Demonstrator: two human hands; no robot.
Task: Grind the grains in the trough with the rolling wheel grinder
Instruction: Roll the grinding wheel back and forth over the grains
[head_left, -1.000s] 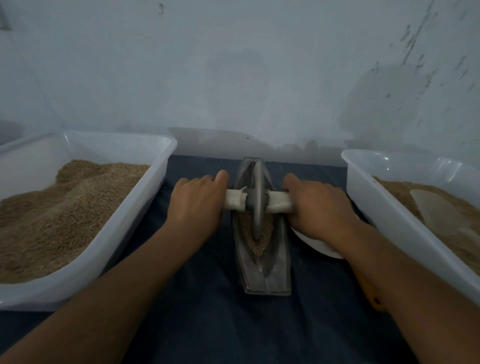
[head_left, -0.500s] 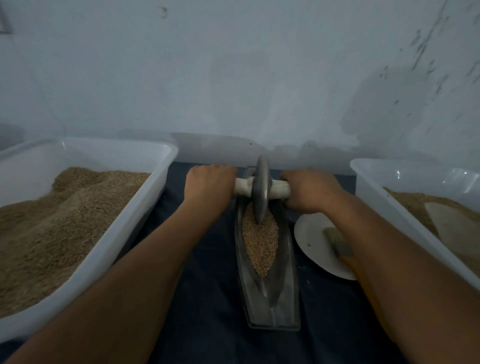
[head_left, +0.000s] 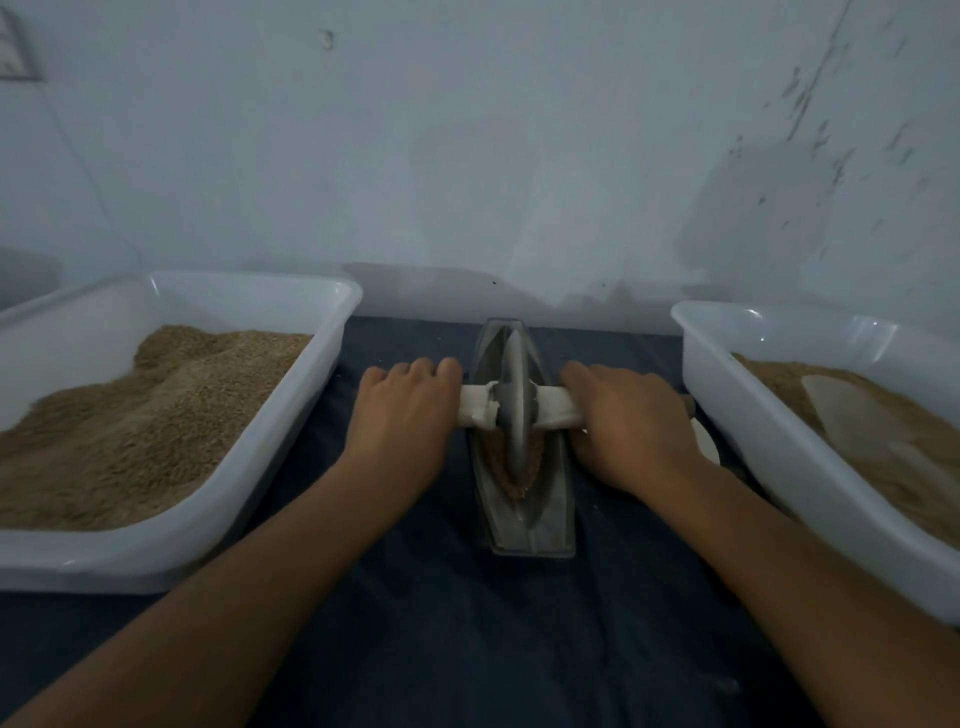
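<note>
At frame center, the wheel (head_left: 513, 402) stands in the metal trough (head_left: 550, 514) on the grains (head_left: 500, 464). The left hand (head_left: 402, 415) and right hand (head_left: 631, 423) each grip 1 end of its wrapped handle (head_left: 553, 410). The wheel looks heavy and rigid, so those padded ends seem the right hold.

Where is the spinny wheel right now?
The grinding wheel stands in the metal trough, centre of the head view, between the left hand and right hand.
</note>
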